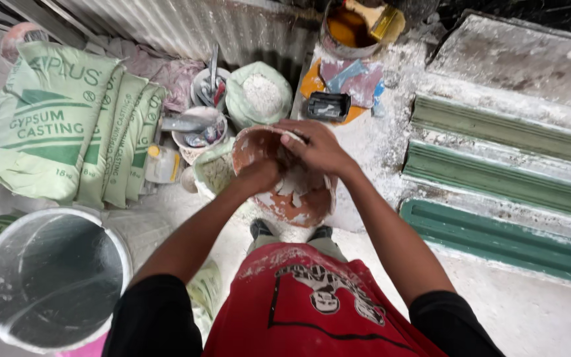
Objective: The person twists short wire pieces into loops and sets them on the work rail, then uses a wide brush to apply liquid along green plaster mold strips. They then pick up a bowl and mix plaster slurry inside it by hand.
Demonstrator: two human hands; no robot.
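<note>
Both hands meet at a round red-brown bowl (285, 182) smeared with white plaster, held in the middle, just in front of the person. The left hand (259, 175) is curled on the near left rim. The right hand (318, 149) lies over the far rim, fingers bent down into the bowl. The big grey bucket (54, 277) sits near left.
</note>
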